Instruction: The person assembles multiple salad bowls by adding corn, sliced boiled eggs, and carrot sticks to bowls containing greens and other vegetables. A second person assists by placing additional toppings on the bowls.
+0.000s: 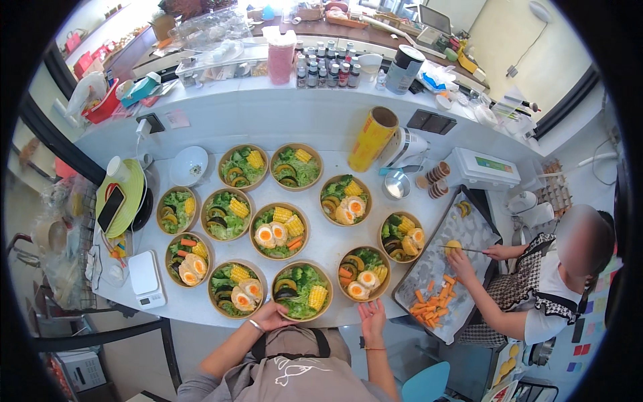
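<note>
Two hands rest at the counter's near edge, at six o'clock in the view. The left hand (271, 315) curls loosely against the rim of the bowl (303, 290) with corn and dark squash slices, touching it without a real grip that I can see. The right hand (372, 317) lies flat and open, fingers spread, holding nothing, just below the egg bowl (364, 273) with carrot pieces.

Likely trouble: both bowls sit close to the counter edge, so a nudge from the left hand could tip the nearest one off towards the person. Bowls stand nearly rim to rim, and a push on one could knock its neighbours.

Each bowl is shallow, tan and round, filled with green lettuce; most carry a yellow corn chunk, several halved eggs. The one under the left hand has corn at four o'clock and squash at nine, no egg.

At three o'clock another person's hands (462, 258) cut something yellow on a tray (435, 268) of carrot sticks (429, 305).
</note>
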### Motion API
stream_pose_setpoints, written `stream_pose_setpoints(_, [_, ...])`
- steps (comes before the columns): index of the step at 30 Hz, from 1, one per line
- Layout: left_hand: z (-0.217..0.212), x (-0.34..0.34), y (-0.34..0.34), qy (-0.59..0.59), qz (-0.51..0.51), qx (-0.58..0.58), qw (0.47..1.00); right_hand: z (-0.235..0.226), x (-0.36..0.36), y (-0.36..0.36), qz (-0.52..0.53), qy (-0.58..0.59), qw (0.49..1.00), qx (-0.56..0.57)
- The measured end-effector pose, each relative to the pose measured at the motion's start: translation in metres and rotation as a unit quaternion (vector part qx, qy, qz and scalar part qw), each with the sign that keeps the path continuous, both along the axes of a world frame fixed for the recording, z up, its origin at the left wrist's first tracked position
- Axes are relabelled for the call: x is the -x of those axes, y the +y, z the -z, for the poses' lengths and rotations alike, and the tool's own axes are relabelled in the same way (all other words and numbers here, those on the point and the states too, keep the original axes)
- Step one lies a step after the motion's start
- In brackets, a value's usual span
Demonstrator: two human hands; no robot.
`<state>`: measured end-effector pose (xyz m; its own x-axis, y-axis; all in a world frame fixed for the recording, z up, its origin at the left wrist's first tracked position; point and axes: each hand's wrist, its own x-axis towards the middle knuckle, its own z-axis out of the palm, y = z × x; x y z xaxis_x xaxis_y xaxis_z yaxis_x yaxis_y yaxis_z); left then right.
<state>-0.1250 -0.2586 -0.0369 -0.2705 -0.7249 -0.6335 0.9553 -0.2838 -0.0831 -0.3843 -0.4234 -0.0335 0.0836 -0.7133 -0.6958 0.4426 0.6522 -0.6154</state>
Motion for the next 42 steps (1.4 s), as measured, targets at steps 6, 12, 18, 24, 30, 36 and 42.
stream_pose_setpoints(6, [0.012,0.015,-0.025,-0.167,-0.016,-0.066,0.984,-0.002,-0.005,0.011,-0.085,0.121,0.989,-0.026])
stream_pose_setpoints(12, [-0.069,0.0,-0.025,-0.326,0.009,-0.071,0.943,-0.006,-0.022,0.044,-0.247,0.011,0.958,-0.143])
stream_pose_setpoints(18, [-0.064,-0.06,0.0,-0.332,-0.131,-0.024,0.934,-0.004,-0.054,0.046,-0.289,-0.048,0.946,-0.139])
stream_pose_setpoints(24, [-0.02,-0.182,-0.027,-0.172,-0.258,-0.265,0.913,0.002,-0.067,0.045,-0.31,0.051,0.943,-0.108])
stream_pose_setpoints(30, [0.076,-0.221,-0.04,-0.174,-0.283,-0.353,0.875,0.007,-0.072,0.046,-0.321,0.086,0.94,-0.076])
stream_pose_setpoints(36, [0.053,-0.213,-0.047,-0.167,-0.385,-0.242,0.875,0.022,-0.07,0.049,-0.312,0.104,0.944,-0.005])
stream_pose_setpoints(42, [-0.016,-0.192,-0.029,-0.152,-0.348,-0.101,0.92,0.032,-0.076,0.044,-0.351,0.159,0.919,0.082])
